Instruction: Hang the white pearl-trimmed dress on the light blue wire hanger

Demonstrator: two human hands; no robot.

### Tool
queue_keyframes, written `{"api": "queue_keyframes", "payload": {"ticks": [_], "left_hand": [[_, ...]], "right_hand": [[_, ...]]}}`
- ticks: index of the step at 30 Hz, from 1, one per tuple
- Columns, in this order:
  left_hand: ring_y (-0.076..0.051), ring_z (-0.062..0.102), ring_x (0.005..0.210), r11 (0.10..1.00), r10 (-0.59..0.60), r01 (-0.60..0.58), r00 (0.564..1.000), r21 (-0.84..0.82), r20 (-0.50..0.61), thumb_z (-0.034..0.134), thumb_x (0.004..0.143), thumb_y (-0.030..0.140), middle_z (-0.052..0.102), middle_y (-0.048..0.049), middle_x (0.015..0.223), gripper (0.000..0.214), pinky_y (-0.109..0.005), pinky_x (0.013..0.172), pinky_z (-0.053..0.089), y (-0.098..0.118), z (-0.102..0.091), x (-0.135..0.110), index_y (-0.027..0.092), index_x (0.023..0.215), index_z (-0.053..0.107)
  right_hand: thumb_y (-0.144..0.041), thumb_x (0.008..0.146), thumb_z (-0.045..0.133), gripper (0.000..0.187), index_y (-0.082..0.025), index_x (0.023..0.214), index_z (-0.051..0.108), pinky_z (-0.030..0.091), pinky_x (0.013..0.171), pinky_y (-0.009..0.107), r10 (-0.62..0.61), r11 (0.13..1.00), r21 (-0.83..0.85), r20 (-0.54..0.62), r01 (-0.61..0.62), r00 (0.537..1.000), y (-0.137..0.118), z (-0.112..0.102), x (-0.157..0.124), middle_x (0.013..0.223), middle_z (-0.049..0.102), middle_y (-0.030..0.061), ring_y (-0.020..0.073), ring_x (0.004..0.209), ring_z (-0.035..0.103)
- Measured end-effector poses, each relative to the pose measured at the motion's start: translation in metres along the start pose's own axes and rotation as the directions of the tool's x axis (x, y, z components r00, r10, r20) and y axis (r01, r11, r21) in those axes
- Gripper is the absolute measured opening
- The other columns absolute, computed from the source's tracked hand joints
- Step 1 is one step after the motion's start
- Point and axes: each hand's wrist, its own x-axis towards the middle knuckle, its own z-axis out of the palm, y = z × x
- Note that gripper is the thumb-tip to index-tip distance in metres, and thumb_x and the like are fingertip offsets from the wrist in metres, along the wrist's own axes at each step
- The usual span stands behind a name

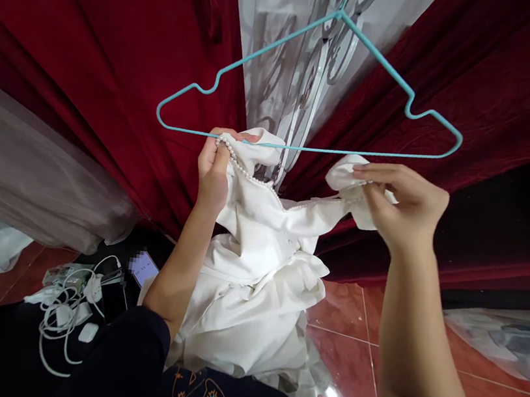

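A white dress with a pearl-beaded neckline hangs in folds in front of me. My left hand is closed on one shoulder of it, where the string of pearls runs over the fingers. At the other shoulder, my right hand pinches the white fabric between thumb and fingers. Above both hands hangs a light-blue hanger. Its bottom bar passes at the left hand's fingers and across the fabric on that side. On the right, the fabric bunches just below the bar. The hanger's hook runs out of the top of the view.
Dark red curtains flank white scrolled metalwork. Low on the left, a black surface holds white cables, a lit phone and a small white case. Red floor tiles show on the right, beside clear plastic.
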Motion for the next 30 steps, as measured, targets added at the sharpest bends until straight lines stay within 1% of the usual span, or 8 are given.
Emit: {"api": "queue_keyframes", "payload": {"ticks": [3, 8, 14, 19, 22, 24, 27, 30], "left_hand": [[-0.025, 0.074, 0.122, 0.999, -0.004, 0.004, 1.000, 0.036, 0.005, 0.043, 0.107, 0.068, 0.077, -0.0088, 0.115, 0.042, -0.042, 0.109, 0.058, -0.003, 0.005, 0.000, 0.027, 0.106, 0.055], [-0.024, 0.073, 0.121, 0.996, 0.035, -0.032, 0.999, 0.080, -0.031, 0.049, 0.108, 0.063, 0.077, -0.0072, 0.118, 0.042, -0.039, 0.112, 0.057, -0.003, -0.003, -0.007, 0.026, 0.110, 0.068], [-0.021, 0.073, 0.106, 0.953, 0.117, -0.034, 0.958, 0.302, -0.261, 0.072, 0.097, 0.040, 0.079, -0.0023, 0.109, 0.022, -0.037, 0.101, 0.058, -0.011, -0.080, 0.000, 0.023, 0.107, 0.083], [-0.016, 0.070, 0.091, 0.926, 0.254, -0.107, 0.886, 0.361, -0.388, 0.076, 0.093, 0.023, 0.079, 0.0078, 0.094, 0.010, -0.046, 0.097, 0.060, 0.012, -0.125, 0.065, 0.025, 0.102, 0.079], [-0.020, 0.073, 0.098, 0.830, 0.431, -0.304, 0.881, 0.468, -0.193, 0.076, 0.091, 0.021, 0.075, 0.0014, 0.091, 0.016, -0.048, 0.102, 0.059, 0.042, -0.107, 0.105, 0.016, 0.106, 0.079], [-0.024, 0.073, 0.102, 0.780, 0.464, -0.351, 0.880, 0.518, -0.102, 0.076, 0.095, 0.028, 0.073, -0.0013, 0.090, 0.006, -0.048, 0.101, 0.061, 0.054, -0.086, 0.123, 0.026, 0.097, 0.081], [-0.016, 0.069, 0.081, 0.782, 0.307, -0.295, 0.949, 0.549, 0.071, 0.089, 0.090, 0.056, 0.070, 0.0033, 0.083, 0.027, -0.038, 0.083, 0.065, 0.051, -0.065, 0.140, 0.034, 0.100, 0.077], [-0.017, 0.070, 0.099, 0.794, 0.184, -0.297, 0.949, 0.530, 0.256, 0.089, 0.076, 0.078, 0.071, 0.0028, 0.105, 0.070, -0.035, 0.085, 0.066, 0.041, -0.063, 0.141, 0.034, 0.126, 0.069]], "right_hand": [[-0.028, 0.098, 0.070, 0.017, -0.034, 0.108, 0.082, 0.064, 0.093, 0.051, -0.151, 0.988, -0.033, -0.117, 0.149, 0.981, -0.032, 0.021, 0.010, 0.117, 0.082, 0.0054, 0.0291, 0.112, 0.078], [-0.035, 0.102, 0.065, 0.016, -0.029, 0.102, 0.079, 0.062, 0.081, 0.044, -0.012, 1.000, -0.018, -0.020, 0.011, 1.000, -0.031, 0.041, 0.025, 0.101, 0.080, 0.0053, 0.0244, 0.094, 0.077], [-0.030, 0.099, 0.070, 0.011, -0.028, 0.097, 0.080, 0.058, 0.080, 0.040, -0.055, 0.998, 0.015, -0.101, 0.057, 0.993, -0.028, 0.039, 0.018, 0.096, 0.080, 0.0039, 0.0214, 0.089, 0.076], [-0.034, 0.098, 0.070, 0.013, -0.028, 0.098, 0.081, 0.061, 0.079, 0.039, -0.027, 1.000, 0.002, -0.090, 0.028, 0.996, -0.032, 0.040, 0.017, 0.097, 0.081, 0.0022, 0.0212, 0.089, 0.077], [-0.036, 0.100, 0.067, 0.016, -0.029, 0.098, 0.081, 0.063, 0.082, 0.040, -0.008, 1.000, -0.020, -0.091, 0.006, 0.996, -0.031, 0.043, 0.016, 0.099, 0.081, 0.0027, 0.0225, 0.092, 0.077], [-0.037, 0.100, 0.066, 0.017, -0.028, 0.098, 0.081, 0.063, 0.083, 0.041, -0.012, 1.000, -0.030, -0.098, 0.009, 0.995, -0.031, 0.045, 0.014, 0.099, 0.080, 0.0037, 0.0236, 0.092, 0.077], [-0.035, 0.101, 0.065, 0.018, -0.026, 0.100, 0.080, 0.062, 0.080, 0.041, -0.041, 0.998, -0.047, -0.111, 0.035, 0.993, -0.030, 0.045, 0.012, 0.098, 0.079, 0.0053, 0.0238, 0.090, 0.076], [-0.033, 0.103, 0.062, 0.019, -0.026, 0.101, 0.080, 0.060, 0.078, 0.039, -0.075, 0.996, -0.064, -0.113, 0.068, 0.991, -0.027, 0.046, 0.013, 0.096, 0.078, 0.0062, 0.0233, 0.088, 0.075]]}}
